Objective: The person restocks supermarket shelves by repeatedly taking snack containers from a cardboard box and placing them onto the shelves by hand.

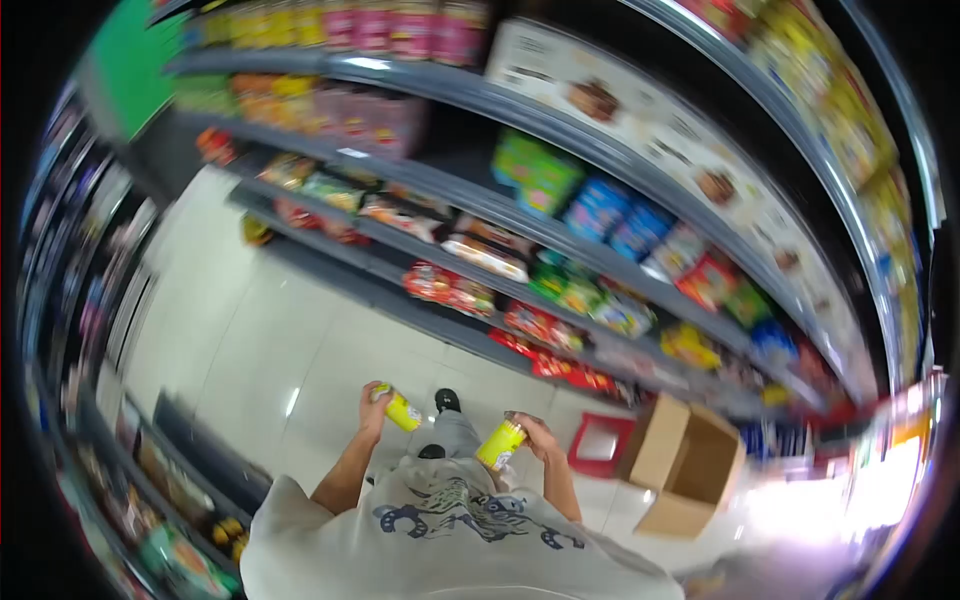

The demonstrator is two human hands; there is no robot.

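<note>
In the head view, my left hand is closed around the upper end of a yellow can, which tilts down to the right. My right hand grips a second yellow can from its right side. Both cans are held apart, in front of my grey printed shirt and above the floor. My legs and dark shoes show between the two hands.
Shelves of packaged goods run across the front and right. An open cardboard box stands on the floor at the right, beside a red object. More shelving is on the left. Pale tiled floor lies between.
</note>
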